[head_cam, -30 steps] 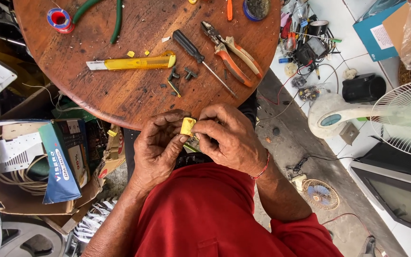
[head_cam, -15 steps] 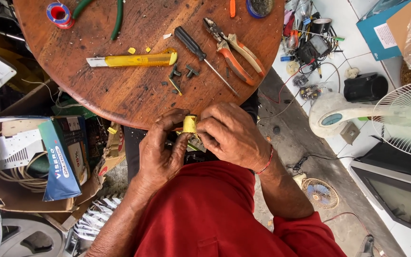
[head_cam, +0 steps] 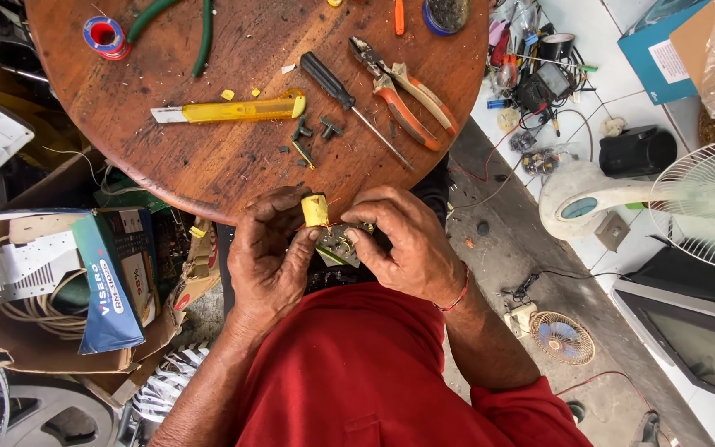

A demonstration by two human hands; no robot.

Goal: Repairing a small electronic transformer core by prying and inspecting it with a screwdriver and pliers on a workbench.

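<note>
You've got both hands low at the table's near edge, at 6 o'clock from the round wooden table (head_cam: 233, 157). Your left hand (head_cam: 271, 257) pinches a small yellow cylinder, likely a capacitor (head_cam: 314, 210), between thumb and fingers; your right hand (head_cam: 411, 244) is closed around a little circuit board (head_cam: 339, 242) just beneath it. The pair looks light and stiff, but the leads and solder joints are probably fragile, so grip the board by its edges and hold the yellow body, not the wires. Not much room here: the table rim sits right at 12 o'clock from your knuckles, and your red shirt (head_cam: 357, 372) is close at 6. Loose screws (head_cam: 312, 131), a screwdriver (head_cam: 349, 98), pliers (head_cam: 403, 87) and a yellow utility knife (head_cam: 229, 109) lie further up at 12. Open floor is at 3 o'clock.
</note>
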